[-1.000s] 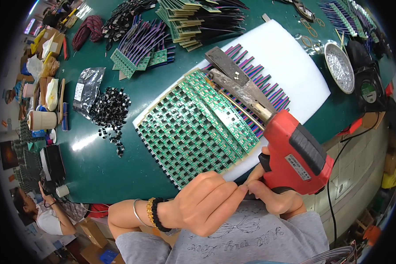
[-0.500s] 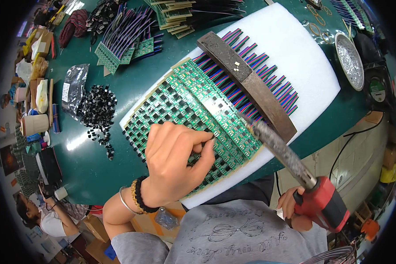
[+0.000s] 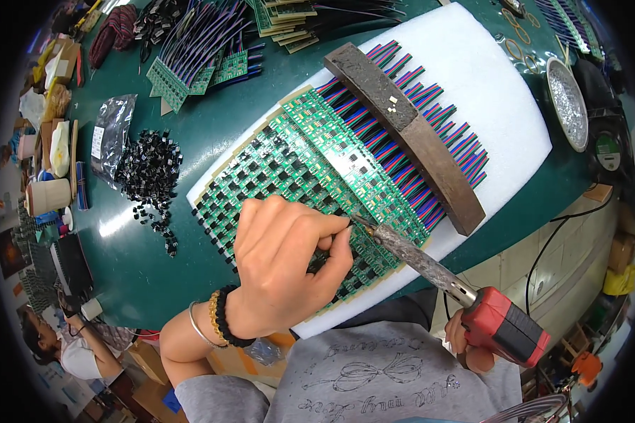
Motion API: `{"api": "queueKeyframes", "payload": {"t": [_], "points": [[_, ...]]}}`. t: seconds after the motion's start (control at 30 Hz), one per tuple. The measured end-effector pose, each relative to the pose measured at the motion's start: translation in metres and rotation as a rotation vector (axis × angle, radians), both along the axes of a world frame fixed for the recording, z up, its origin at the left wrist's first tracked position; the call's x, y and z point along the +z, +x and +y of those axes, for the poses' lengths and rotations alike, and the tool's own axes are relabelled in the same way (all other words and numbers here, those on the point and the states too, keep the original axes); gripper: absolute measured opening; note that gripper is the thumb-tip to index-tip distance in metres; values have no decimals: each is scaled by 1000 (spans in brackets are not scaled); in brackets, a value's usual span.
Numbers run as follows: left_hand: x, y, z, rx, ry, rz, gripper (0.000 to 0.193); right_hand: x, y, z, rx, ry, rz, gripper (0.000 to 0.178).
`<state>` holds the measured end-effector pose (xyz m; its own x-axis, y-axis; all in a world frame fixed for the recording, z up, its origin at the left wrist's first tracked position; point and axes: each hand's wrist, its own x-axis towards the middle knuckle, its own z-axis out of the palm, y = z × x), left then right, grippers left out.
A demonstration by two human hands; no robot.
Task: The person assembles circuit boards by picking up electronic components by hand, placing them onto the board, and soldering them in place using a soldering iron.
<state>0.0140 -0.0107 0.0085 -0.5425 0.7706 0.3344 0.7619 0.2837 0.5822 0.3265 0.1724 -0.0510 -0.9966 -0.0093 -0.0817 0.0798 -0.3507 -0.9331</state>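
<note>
My left hand [image 3: 282,254] hovers over the green circuit boards [image 3: 303,151], thumb and forefinger pinched on what looks like a small black component, mostly hidden by the fingertips. In my right hand [image 3: 469,345] is a soldering iron with a red and black handle [image 3: 504,328], its fingers partly hidden behind it. The iron's dark tip meets the boards right beside the left fingertips. Rows of small black components sit along the boards. A heavy brown metal bar [image 3: 409,134] lies across the red, blue and black wires [image 3: 395,151], all on a white foam block [image 3: 497,92].
To the left lie a pile of loose black components [image 3: 150,169] and a plastic bag [image 3: 113,134]. More wired boards [image 3: 190,77] are at the back. At right stands an oval metal dish [image 3: 566,102] of silvery material. A co-worker [image 3: 85,345] sits at lower left.
The soldering iron's tip has moved left and down, from the boards' wire-side edge to beside my left fingertips. My left hand keeps its pinch. The whole view has shifted slightly.
</note>
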Motion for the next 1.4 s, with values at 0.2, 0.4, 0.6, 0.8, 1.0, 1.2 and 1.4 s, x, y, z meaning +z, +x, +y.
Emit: {"api": "queueKeyframes", "payload": {"t": [0.2,0.4,0.6,0.8,1.0,1.2,1.4], "points": [[-1,0,2,5,38,10,25,-9,30,-31,-374,288,-40,56],[0,-1,0,-13,2,1,25,-1,35,-21,-435,385,-76,65],[-2,-3,5,-3,34,6,25,-2,29,-13,-199,237,-182,64],[-1,-1,-1,61,54,67,22,-1,-10,-27,-495,12,70,82],[19,-21,-22,135,34,211,23,-10,-63,-4,-223,-70,470,89],[-8,-100,-103,480,-193,510,14,7,-49,-22,-586,56,32,86],[-13,-117,-94,255,-283,659,10,12,-53,-26,-583,50,43,85]]}}
